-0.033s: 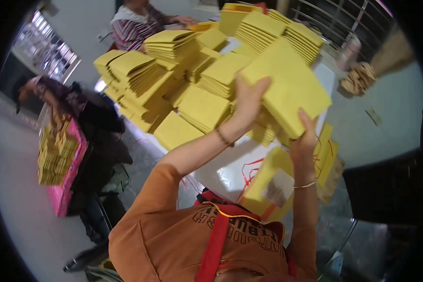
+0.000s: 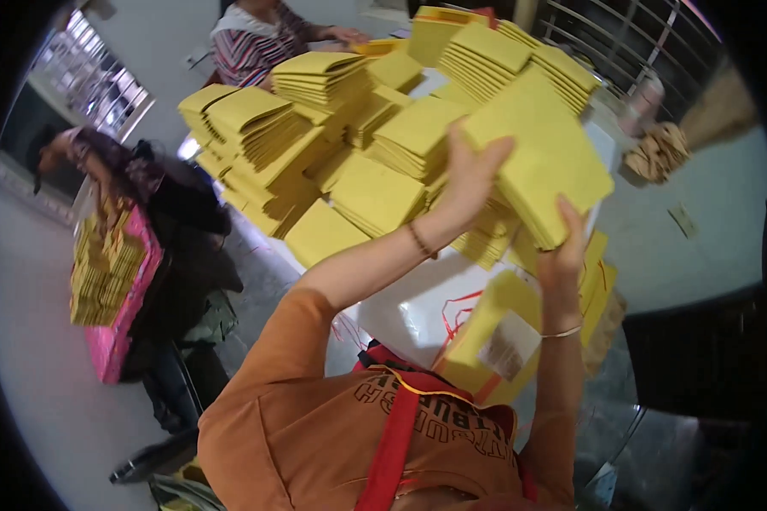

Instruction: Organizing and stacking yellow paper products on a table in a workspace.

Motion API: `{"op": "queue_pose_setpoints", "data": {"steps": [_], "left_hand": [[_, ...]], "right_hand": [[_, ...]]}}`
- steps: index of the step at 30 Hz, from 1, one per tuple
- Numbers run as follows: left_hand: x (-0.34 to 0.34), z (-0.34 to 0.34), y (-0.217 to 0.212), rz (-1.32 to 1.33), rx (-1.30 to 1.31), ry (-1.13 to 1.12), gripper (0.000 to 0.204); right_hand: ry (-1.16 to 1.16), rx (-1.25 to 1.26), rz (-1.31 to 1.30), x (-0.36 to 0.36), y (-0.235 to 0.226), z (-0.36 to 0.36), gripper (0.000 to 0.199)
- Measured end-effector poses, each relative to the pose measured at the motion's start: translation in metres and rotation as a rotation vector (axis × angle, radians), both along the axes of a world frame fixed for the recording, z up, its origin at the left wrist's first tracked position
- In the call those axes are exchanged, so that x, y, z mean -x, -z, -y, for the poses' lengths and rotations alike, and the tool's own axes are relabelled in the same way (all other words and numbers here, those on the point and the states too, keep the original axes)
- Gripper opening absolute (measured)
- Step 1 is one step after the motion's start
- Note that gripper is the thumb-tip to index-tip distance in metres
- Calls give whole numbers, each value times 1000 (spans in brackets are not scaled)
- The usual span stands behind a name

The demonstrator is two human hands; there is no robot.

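A thick stack of flat, folded yellow paper pieces [image 2: 541,149], like envelopes or bags, is tilted between my two hands over the right side of the white table. My left hand [image 2: 477,175] grips its left edge, thumb lying across the top face. At the near right corner, my right hand [image 2: 564,234] holds it with the thumb up along the edge; its other fingers are hidden underneath. Close by stand more yellow stacks [image 2: 413,132], some partly covered by the held one. Below my hands lies a yellow piece with a pale panel [image 2: 507,345] and red cords [image 2: 460,311].
The white table [image 2: 400,302] carries many yellow piles. A person in a striped top [image 2: 251,47] sits at its far left. Another person [image 2: 132,179] bends over yellow stacks [image 2: 106,268] on a pink surface at left. Crumpled brown paper [image 2: 658,153] is at the right, near a window grille.
The whole view has shifted slightly, so the scene sits a little further right. Both hands keep their hold on the yellow stack.
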State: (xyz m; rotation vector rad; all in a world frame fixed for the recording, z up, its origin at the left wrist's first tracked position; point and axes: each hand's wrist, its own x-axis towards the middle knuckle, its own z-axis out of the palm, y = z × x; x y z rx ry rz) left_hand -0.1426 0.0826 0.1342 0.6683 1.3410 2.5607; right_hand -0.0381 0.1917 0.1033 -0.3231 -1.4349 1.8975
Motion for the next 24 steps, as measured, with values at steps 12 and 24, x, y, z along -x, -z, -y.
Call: {"op": "queue_pose_setpoints", "data": {"steps": [12, 24], "left_hand": [[112, -72, -40, -228, 246, 534, 60], [133, -102, -47, -197, 402, 358, 55]], "right_hand": [[-51, 91, -76, 45, -18, -116, 43], [-99, 238, 45, 73, -15, -143, 44]]}}
